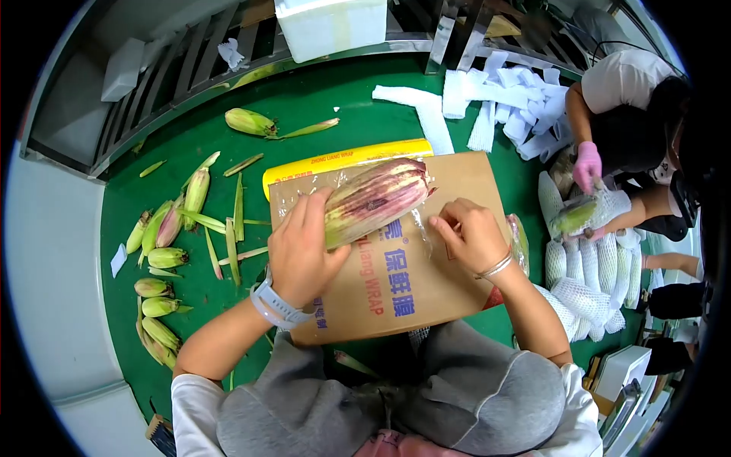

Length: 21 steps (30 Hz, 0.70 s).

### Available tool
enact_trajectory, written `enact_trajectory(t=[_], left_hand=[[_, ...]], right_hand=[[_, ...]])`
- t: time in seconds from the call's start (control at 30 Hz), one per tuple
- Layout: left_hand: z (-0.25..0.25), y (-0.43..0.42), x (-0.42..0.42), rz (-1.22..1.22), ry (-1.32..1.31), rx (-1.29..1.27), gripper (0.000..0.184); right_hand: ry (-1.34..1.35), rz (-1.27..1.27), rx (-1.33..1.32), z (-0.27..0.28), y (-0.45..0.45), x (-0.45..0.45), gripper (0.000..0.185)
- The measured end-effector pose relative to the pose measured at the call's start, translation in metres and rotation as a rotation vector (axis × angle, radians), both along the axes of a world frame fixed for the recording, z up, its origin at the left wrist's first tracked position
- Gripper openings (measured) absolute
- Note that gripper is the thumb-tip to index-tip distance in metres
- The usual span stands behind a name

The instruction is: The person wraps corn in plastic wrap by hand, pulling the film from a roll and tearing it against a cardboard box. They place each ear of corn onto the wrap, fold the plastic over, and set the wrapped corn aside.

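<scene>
My left hand [301,247] is closed around the lower end of an ear of corn [377,202] with a purple-streaked husk, held tilted above a cardboard box [449,286]. Clear plastic wrap [421,222] shines beside the ear and over the box's far left part. My right hand [470,234] is by the ear's far tip, its fingers curled together close to the film. Whether it pinches the film's edge I cannot make out. The box lies across my knees, printed with blue and red lettering. Behind it is a yellow wrap box [346,154].
Unwrapped corn ears [171,225] and loose husk leaves [231,251] lie on the green floor to the left. White foam net sleeves [525,99] are piled at the back right. A co-worker's pink-gloved hand [587,165] is near netted corn [582,286]. A foam box [331,27] stands behind.
</scene>
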<state>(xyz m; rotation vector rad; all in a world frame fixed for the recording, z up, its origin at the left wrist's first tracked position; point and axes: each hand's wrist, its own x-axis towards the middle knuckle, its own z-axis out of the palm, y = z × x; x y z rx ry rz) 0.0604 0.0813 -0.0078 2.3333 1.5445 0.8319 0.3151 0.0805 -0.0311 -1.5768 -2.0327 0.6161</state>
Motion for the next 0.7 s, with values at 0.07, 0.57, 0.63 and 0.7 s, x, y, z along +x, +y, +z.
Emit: enact_trajectory(t=[0.07, 0.57, 0.63, 0.7], left_hand=[[0.008, -0.009, 0.004, -0.003, -0.014, 0.003, 0.059], [0.030, -0.046, 0.012, -0.059, -0.039, -0.199, 0.065], [0.029, -0.041, 0.008, -0.264, -0.267, -0.362, 0.070], [0.026, -0.041, 0.003, -0.290, -0.771, -0.978, 0.067]], right_hand=[[-0.028, -0.045, 0.039, 0.010, -0.007, -0.007, 0.024], [1.077, -0.070, -0.172, 0.031, -0.035, -0.047, 0.043], [1.066, -0.064, -0.155, 0.030, -0.035, -0.047, 0.042], [1.058, -0.047, -0.237, 0.025, -0.034, -0.049, 0.039]])
